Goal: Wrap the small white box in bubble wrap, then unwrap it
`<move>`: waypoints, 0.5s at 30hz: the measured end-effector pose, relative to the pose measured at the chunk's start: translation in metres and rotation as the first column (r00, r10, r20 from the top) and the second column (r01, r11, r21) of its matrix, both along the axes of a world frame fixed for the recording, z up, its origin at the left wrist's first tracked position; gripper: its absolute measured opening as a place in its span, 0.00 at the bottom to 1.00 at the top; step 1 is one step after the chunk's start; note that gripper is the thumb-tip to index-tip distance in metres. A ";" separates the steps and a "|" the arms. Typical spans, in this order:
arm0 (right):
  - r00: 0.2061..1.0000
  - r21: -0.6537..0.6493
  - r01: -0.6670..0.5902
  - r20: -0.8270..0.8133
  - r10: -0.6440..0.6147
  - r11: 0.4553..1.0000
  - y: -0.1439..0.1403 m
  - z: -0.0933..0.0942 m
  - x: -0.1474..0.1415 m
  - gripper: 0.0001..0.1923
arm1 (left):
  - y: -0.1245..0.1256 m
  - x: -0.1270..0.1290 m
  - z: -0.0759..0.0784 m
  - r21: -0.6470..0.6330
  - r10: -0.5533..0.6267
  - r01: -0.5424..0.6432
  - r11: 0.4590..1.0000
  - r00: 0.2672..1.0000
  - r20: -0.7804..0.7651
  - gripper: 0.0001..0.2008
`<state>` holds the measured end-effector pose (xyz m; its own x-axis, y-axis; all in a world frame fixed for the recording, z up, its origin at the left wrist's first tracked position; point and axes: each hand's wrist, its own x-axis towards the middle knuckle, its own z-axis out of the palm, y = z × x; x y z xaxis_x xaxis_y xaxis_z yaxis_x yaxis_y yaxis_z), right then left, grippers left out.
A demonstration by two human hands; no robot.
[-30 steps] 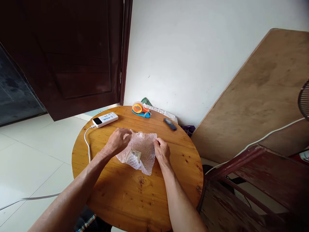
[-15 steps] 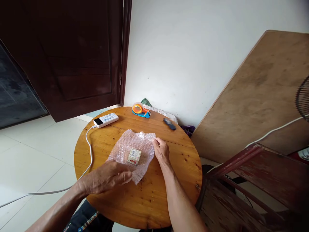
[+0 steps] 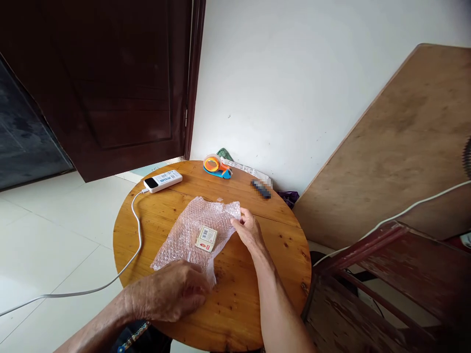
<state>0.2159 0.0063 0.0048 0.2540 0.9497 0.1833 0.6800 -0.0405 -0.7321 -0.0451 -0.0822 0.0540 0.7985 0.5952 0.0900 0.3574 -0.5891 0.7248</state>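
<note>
**Both hands on one sheet of bubble wrap, small box in the middle**

We reach both forearms in from the near edge. Our left hand (image 3: 172, 294) lies palm down, knuckles up, its fingers curled over the near corner of the bubble wrap (image 3: 191, 230) and pressing it to the tabletop (image 3: 243, 299); whether the fingertips pinch the plastic underneath we cannot tell. Our right hand (image 3: 248, 229) stretches farther out, wrist straight, thumb and fingers pinching the sheet's right edge near its far right corner.

We count one sheet of bubble wrap, one small box (image 3: 206, 238), one white power bank (image 3: 162, 181) with one white cable (image 3: 134, 245), one orange-and-blue tape dispenser (image 3: 216, 166) and one small dark object (image 3: 261, 189), blurred.

The bubble wrap is clear, crinkled and spread almost flat across the middle of the round wooden tabletop, running from near left to far right. The small box lies flat on its centre, pale with a printed label and a red mark at its near edge, between our two hands and touching neither.
</note>
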 end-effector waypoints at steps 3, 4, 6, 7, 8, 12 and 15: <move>0.991 0.033 -0.065 -0.117 0.068 0.997 0.001 -0.003 0.001 0.19 | 0.008 -0.002 -0.002 -0.104 0.194 -0.186 0.977 0.979 0.067 0.10; 0.985 0.042 -0.079 -0.149 0.085 0.996 0.001 -0.004 0.001 0.19 | 0.013 -0.002 -0.003 -0.111 0.303 -0.292 0.950 0.948 0.100 0.10; 0.977 0.061 -0.092 -0.187 0.102 0.994 0.001 -0.005 0.001 0.21 | 0.022 -0.002 -0.009 -0.129 0.479 -0.462 0.877 0.862 0.168 0.11; 0.976 0.072 -0.092 -0.193 0.104 0.993 0.001 -0.005 0.001 0.21 | 0.026 -0.002 -0.013 -0.156 0.548 -0.526 0.836 0.813 0.198 0.12; 0.976 0.084 -0.088 -0.193 0.103 0.993 0.001 -0.006 0.000 0.21 | 0.029 -0.001 -0.018 -0.194 0.611 -0.580 0.792 0.759 0.226 0.13; 0.974 0.148 -0.059 -0.207 0.089 0.987 0.002 -0.006 -0.007 0.22 | 0.028 0.002 -0.035 -0.379 0.726 -0.632 0.677 0.657 0.201 0.13; 0.961 0.190 -0.046 -0.260 0.095 0.981 0.005 -0.006 -0.012 0.22 | 0.013 0.008 -0.039 -0.448 0.605 -0.499 0.742 0.786 0.126 0.10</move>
<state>0.2036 0.0114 -0.0017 0.2506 0.9244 0.2877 0.4556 0.1495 -0.8775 -0.0369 -0.0688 0.0150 0.2984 0.9505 -0.0866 0.3106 -0.0109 0.9505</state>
